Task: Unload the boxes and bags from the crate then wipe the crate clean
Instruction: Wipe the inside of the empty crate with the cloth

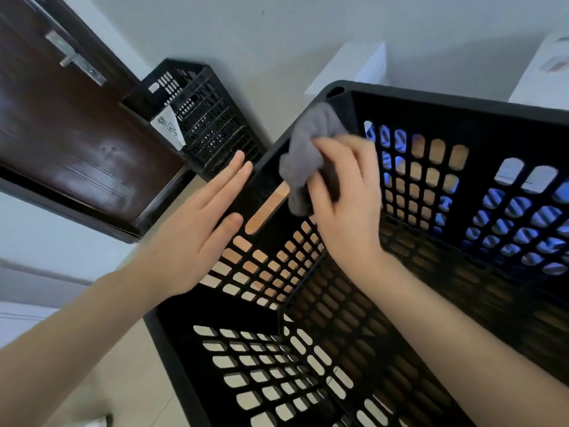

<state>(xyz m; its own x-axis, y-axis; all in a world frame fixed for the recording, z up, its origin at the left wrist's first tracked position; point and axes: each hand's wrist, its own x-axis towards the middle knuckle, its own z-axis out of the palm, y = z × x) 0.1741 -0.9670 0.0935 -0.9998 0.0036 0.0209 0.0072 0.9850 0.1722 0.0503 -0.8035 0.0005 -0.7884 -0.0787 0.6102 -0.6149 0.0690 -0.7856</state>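
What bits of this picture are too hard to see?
All in the head view:
- Right hand: its fingers on the cloth are smeared by motion blur.
- Crate: its near and right sides are cut off by the picture's edges.
- Blue things behind the crate: they show only through its holes, so I cannot tell what they are.
- Paper in the far crate: the writing is too small to read.

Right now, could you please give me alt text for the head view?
The right hand holds a grey cloth against an inner corner of a black perforated crate; the left hand lies flat against its side wall.
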